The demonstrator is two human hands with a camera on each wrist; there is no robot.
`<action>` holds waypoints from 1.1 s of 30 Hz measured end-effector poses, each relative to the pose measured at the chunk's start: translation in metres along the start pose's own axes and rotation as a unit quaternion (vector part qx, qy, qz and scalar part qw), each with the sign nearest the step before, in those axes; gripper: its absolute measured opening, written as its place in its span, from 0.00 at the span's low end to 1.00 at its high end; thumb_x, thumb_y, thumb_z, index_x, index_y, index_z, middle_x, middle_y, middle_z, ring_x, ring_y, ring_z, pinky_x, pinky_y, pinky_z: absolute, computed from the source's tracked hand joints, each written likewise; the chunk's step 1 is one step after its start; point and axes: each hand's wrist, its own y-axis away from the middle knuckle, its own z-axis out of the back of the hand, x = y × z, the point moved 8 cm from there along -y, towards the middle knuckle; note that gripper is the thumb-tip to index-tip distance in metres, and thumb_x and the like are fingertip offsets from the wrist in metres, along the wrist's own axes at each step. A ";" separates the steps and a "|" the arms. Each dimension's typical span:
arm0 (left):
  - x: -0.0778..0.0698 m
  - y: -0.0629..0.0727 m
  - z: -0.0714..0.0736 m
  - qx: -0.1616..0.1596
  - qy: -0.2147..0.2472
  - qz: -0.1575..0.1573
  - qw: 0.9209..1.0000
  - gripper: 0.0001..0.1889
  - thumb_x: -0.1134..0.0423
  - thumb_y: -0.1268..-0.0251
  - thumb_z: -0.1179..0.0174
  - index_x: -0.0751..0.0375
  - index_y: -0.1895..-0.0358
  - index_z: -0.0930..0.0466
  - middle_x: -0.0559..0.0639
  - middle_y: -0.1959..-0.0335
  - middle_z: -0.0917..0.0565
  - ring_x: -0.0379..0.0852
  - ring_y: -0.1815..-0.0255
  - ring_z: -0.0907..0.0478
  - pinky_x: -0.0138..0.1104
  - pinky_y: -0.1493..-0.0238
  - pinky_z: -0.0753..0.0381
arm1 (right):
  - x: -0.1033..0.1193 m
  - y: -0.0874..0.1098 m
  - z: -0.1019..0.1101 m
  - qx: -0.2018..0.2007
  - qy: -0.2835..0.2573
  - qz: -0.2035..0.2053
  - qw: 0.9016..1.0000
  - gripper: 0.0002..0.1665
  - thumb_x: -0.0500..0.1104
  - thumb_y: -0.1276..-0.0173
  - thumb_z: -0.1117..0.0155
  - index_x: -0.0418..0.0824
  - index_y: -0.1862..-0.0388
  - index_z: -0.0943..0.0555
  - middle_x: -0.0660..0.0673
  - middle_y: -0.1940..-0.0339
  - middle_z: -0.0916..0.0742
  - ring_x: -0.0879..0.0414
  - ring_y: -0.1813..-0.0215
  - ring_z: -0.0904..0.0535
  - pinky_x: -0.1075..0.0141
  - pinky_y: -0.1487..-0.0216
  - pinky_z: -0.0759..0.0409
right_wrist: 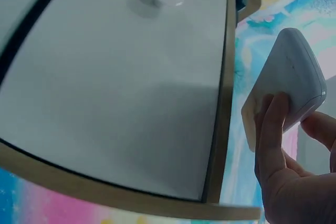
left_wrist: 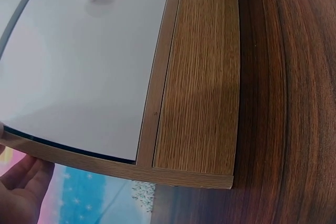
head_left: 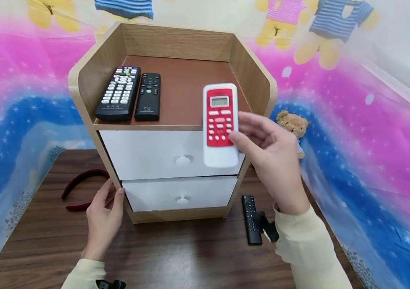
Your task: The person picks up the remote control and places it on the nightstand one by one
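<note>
The held remote (head_left: 220, 116) is white, with a red front panel, white buttons and a grey-green screen. The cabinet (head_left: 177, 40) has light brown wood grain, a reddish-brown top board (head_left: 190, 92), and white drawers (head_left: 150, 154) with white knobs (head_left: 183, 161). The far left large remote (head_left: 116, 96) is black with mostly white buttons; the slim remote (head_left: 148, 96) to its right is black with one pale green button. The near right remote (head_left: 251, 220) is black. The table (head_left: 176, 249) shows dark brown grain. The wall cloth (head_left: 356, 124) mixes pink, blue, white and yellow, with small stars. Both sleeves (head_left: 309, 237) are cream.
</note>
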 end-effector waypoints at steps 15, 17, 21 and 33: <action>-0.001 0.000 0.000 0.008 0.004 -0.002 1.000 0.22 0.66 0.29 0.41 0.64 0.33 0.26 0.64 0.49 0.18 0.18 0.52 0.30 0.10 0.55 0.31 | -0.007 -0.079 -0.043 0.083 -0.098 -0.123 0.984 0.23 0.41 0.33 0.30 0.34 0.42 0.19 0.39 0.49 0.13 0.50 0.51 0.14 0.62 0.54 0.15; -0.001 0.000 0.001 0.007 0.004 -0.003 1.000 0.22 0.66 0.29 0.41 0.65 0.33 0.26 0.64 0.49 0.18 0.19 0.52 0.29 0.10 0.55 0.31 | -0.008 -0.086 -0.049 0.094 -0.089 -0.134 0.982 0.22 0.42 0.33 0.31 0.34 0.43 0.20 0.40 0.49 0.13 0.51 0.51 0.14 0.63 0.53 0.15; -0.001 0.000 0.001 0.007 0.004 -0.005 1.000 0.22 0.66 0.29 0.41 0.65 0.33 0.26 0.65 0.50 0.18 0.18 0.52 0.30 0.10 0.55 0.32 | -0.010 -0.100 -0.061 0.114 -0.064 -0.173 0.976 0.20 0.43 0.32 0.32 0.34 0.45 0.19 0.42 0.49 0.14 0.52 0.52 0.14 0.65 0.53 0.15; -0.003 -0.001 0.001 0.008 -0.007 -0.002 1.000 0.22 0.65 0.28 0.42 0.68 0.34 0.26 0.65 0.49 0.18 0.55 0.48 0.20 0.10 0.54 0.33 | -0.020 -0.118 -0.085 0.143 -0.019 -0.216 0.966 0.20 0.43 0.31 0.33 0.34 0.44 0.19 0.44 0.47 0.15 0.54 0.52 0.15 0.68 0.52 0.16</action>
